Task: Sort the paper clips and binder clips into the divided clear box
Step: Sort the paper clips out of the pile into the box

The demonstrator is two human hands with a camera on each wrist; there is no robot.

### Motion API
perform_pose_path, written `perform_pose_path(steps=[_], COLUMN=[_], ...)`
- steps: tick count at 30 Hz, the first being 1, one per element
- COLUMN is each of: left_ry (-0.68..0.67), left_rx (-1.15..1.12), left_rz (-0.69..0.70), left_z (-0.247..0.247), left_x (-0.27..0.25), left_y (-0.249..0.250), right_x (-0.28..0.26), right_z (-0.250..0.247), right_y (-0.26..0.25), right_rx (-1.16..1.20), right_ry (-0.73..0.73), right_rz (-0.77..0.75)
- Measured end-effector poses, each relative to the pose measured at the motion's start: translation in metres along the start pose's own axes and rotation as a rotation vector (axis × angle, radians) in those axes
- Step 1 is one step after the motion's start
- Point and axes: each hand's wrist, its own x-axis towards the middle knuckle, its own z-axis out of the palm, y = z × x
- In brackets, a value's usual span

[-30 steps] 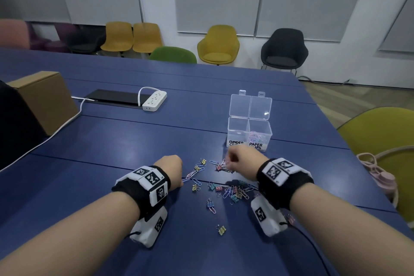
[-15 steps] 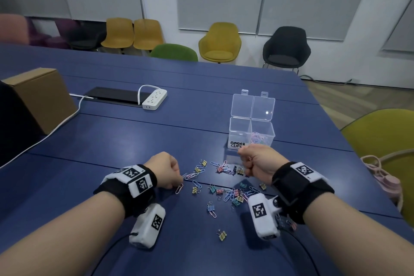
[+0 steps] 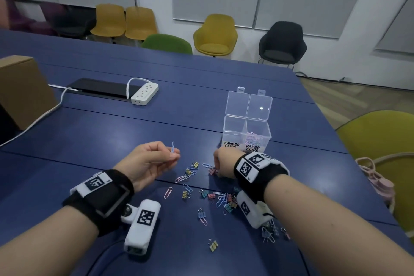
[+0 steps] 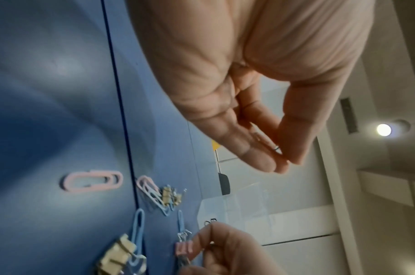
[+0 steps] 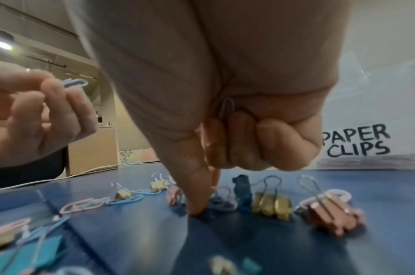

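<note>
Mid-sort: left hand (image 3: pixel 150 161) pinches a blue paper clip (image 3: pixel 172 147), right hand (image 3: pixel 221 163) pinches down in the clip pile (image 3: pixel 210 190), blue clip tucked under curled fingers; next drop into the "PAPER CLIPS" compartment (image 3: pixel 255 139) just beyond it.

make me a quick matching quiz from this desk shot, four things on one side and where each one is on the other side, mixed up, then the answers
Things:
1. blue paper clip
2. power strip
3. cardboard box
4. pile of pastel paper clips

Places:
A. at the far left edge of the table
B. inside the clear box, in the half labelled PAPER CLIPS
C. pinched upright in the left hand, above the table
D. on the table beyond the hands, beside a flat black panel

Pairs: 1-C, 2-D, 3-A, 4-B
</note>
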Motion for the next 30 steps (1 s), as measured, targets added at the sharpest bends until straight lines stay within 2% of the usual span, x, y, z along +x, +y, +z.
perform_pose_path(steps=[3,5,7,9,10,12,14,17,20,23,27,29,30], left_ry=[-0.093,-0.100,-0.076,-0.051,-0.016,0.080,0.115,0.078,0.040,0.030,-0.053,-0.046,-0.024], left_rx=[-0.035,-0.057,-0.077,0.006,0.146,0.661,1.149,1.509,1.701,1.787,1.799,1.650,1.501], left_rz=[-0.022,-0.056,-0.117,-0.184,-0.195,-0.149,-0.057,-0.044,-0.064,-0.099,-0.137,-0.163,-0.179], left_z=[0.002,0.004,0.009,0.012,0.013,0.011,0.013,0.025,0.037,0.042,0.039,0.030,0.024], left_x=[-0.002,-0.001,-0.003,-0.001,0.001,0.010,0.016,0.018,0.021,0.022,0.021,0.019,0.017], left_y=[0.002,0.002,0.005,0.004,0.002,-0.002,-0.004,-0.008,-0.014,-0.018,-0.013,-0.009,-0.008], right_x=[0.000,-0.007,-0.015,-0.024,-0.029,-0.037,-0.044,-0.056,-0.066,-0.073,-0.080,-0.083,-0.084], right_z=[0.003,0.002,0.003,0.004,0.006,0.008,0.010,0.007,0.009,0.023,0.042,0.045,0.045], right_y=[0.000,0.001,0.006,0.012,0.015,0.020,0.021,0.025,0.030,0.031,0.032,0.034,0.035], right_rx=[0.026,0.090,0.231,0.422,0.537,0.831,1.238,1.738,2.010,2.059,2.090,2.104,2.112], right_ry=[-0.018,0.016,0.060,0.074,0.070,0.042,0.005,-0.053,-0.064,-0.026,0.037,0.040,0.035], right_rz=[0.027,0.008,-0.019,-0.036,-0.035,-0.023,0.001,0.026,0.058,0.103,0.140,0.133,0.124])
